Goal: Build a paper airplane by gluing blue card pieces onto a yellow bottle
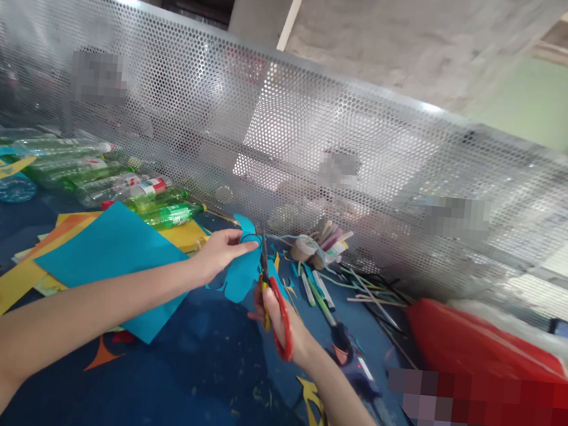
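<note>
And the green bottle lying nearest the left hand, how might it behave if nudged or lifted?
The green bottle would probably roll, since it lies on its side and its body looks round. It is likely light for its size: it is see-through, with no liquid that I can make out. Its glossy wall may feel slightly slippery.

Left hand [217,257], yours: thumb and fingers pinched; bare left forearm [114,304] slanting inward. Right hand [277,313], yours: fingers curled. Both toward the tabletop's [180,397] far edge.
</note>
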Motion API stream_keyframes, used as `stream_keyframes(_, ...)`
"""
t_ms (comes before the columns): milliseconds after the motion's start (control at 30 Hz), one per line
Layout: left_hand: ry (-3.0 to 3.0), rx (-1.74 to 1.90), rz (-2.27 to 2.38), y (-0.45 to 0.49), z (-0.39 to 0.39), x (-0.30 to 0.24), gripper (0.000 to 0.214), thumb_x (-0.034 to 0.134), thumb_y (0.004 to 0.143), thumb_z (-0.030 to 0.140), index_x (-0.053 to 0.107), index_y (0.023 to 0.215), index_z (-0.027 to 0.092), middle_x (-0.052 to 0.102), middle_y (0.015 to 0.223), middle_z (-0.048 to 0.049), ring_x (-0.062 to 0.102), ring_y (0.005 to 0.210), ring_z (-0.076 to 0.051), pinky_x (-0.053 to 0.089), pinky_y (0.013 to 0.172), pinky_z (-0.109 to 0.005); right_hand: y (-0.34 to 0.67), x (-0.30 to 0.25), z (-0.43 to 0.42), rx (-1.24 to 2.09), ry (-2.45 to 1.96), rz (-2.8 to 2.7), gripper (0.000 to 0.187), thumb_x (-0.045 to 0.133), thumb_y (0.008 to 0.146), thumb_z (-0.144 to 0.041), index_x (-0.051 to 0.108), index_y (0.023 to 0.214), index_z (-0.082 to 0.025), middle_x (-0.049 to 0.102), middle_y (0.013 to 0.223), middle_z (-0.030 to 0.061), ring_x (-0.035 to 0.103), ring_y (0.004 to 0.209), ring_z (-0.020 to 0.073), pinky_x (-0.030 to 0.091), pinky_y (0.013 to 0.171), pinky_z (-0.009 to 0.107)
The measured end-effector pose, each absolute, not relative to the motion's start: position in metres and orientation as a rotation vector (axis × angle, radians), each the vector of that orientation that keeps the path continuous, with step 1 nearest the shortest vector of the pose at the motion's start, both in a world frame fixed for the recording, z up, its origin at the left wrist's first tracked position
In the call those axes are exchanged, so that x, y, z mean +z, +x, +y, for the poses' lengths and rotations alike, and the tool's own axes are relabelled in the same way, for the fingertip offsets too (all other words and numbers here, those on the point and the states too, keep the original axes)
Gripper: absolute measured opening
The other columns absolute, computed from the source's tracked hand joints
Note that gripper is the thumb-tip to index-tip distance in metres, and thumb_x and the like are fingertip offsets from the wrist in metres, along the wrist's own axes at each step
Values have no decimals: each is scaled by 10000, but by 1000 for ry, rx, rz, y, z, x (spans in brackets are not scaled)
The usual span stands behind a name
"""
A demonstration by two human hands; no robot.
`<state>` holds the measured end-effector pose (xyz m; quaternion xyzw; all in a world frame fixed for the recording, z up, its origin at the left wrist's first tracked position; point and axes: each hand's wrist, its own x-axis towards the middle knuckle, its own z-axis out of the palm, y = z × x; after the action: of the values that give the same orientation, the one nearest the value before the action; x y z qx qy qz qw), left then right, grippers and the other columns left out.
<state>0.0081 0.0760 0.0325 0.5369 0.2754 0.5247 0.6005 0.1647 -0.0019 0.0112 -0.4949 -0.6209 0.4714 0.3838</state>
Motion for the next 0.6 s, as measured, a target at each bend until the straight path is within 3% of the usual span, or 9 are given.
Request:
stream_keyframes(233, 1203, 1206, 593, 10, 74, 31, 260, 713, 668, 347, 665, 822, 144, 685, 812, -48, 618, 678, -162, 496, 673, -324, 162, 7, -1, 1115, -1384, -1574, 529, 333, 733, -736, 411, 668, -217, 380, 555, -37, 402, 479, 124, 450, 438, 297)
stream_keyframes(600, 1184, 1191, 589, 9, 72, 32, 206, 704, 690, 303, 677, 828, 152, 694, 823, -49, 623, 686, -155, 500, 681, -306, 161, 3, -3, 1035, -1413, -1574, 540, 327, 724, -742, 394, 643, -212, 395, 513, -42, 391, 398, 93, 359, 367, 234)
